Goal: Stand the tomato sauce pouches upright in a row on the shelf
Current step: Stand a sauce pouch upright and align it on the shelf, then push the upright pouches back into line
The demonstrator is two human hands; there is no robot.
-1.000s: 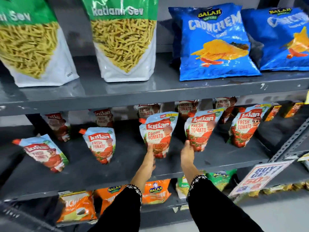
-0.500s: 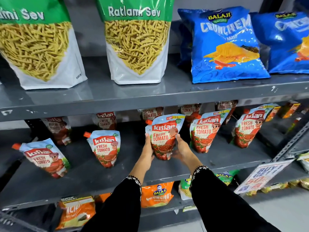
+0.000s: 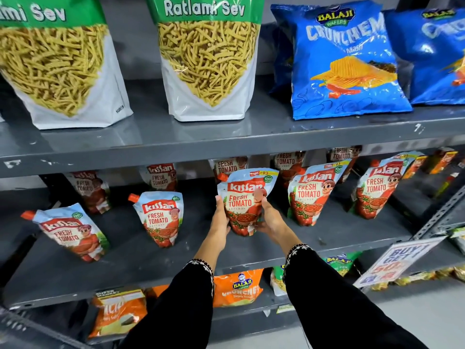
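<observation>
Several Kissan tomato sauce pouches stand on the grey middle shelf [image 3: 151,268]. I hold the middle pouch [image 3: 242,197] upright between both hands: my left hand [image 3: 221,220] on its left side, my right hand [image 3: 269,220] on its right side and lower edge. To its left a pouch [image 3: 159,217] stands upright and the far-left pouch [image 3: 71,231] leans left. Two pouches stand to the right, one [image 3: 312,195] close by and another [image 3: 375,190] farther off. More pouches [image 3: 161,176] line the back of the shelf in shadow.
The shelf above holds two Ratlami Sev bags [image 3: 206,56] and blue Crunchem chip bags [image 3: 344,59]. Orange snack packs [image 3: 236,288] fill the shelf below. A promo sign [image 3: 397,260] hangs at the right edge, beside a perforated metal upright [image 3: 442,212].
My right hand left the neighbouring pouch on the right and came over to the middle pouch, which both hands now grip. The view has moved closer.
</observation>
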